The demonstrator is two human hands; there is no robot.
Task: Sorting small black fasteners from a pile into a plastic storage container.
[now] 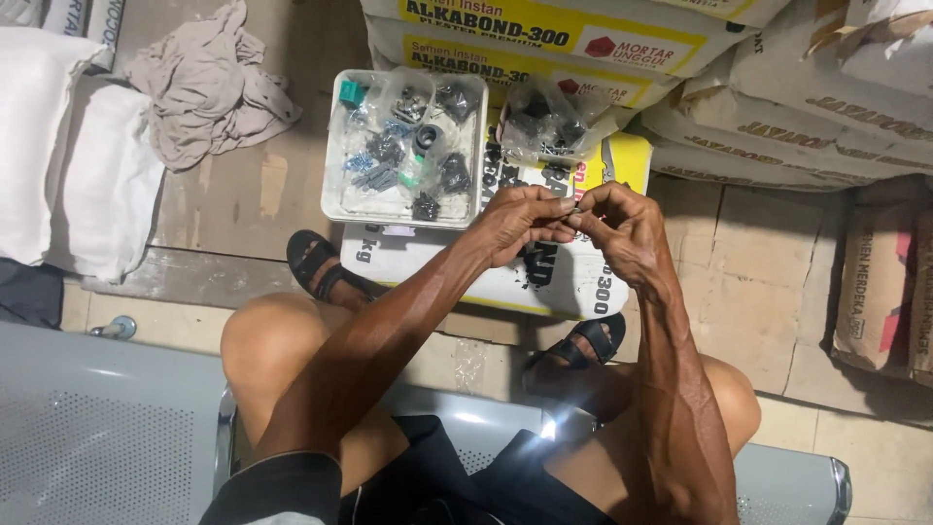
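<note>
Sacks point(68, 165), white and plump, stacked far left of the white plastic tray point(335, 146), which serves as landmark; crumpled beige cloth point(209, 83) on the bare floor just left of the tray and slightly above it; grey perforated metal bench point(97, 437) well below and left of the tray, the person seated on it with knees apart; black sandal point(316, 264) on the foot just below the tray's lower left corner; tray itself resting on a printed white and yellow cement sack point(583, 277), filled with small clear bags of dark fittings, blue screws and one teal piece; left hand point(525, 222) right of the tray's lower corner, fingers pressed together in a pinch on a small dark part point(575, 208); the part, too small to identify, held between both hands right of the tray and above the sack; right hand point(622, 228) further right, thumb and forefinger pinching the same part from the other side; clear bag of dark pieces point(549, 122) right of the tray, above the hands; second sandal point(588, 340) below the hands; stacked cement sacks point(797, 107) far right of the tray
</note>
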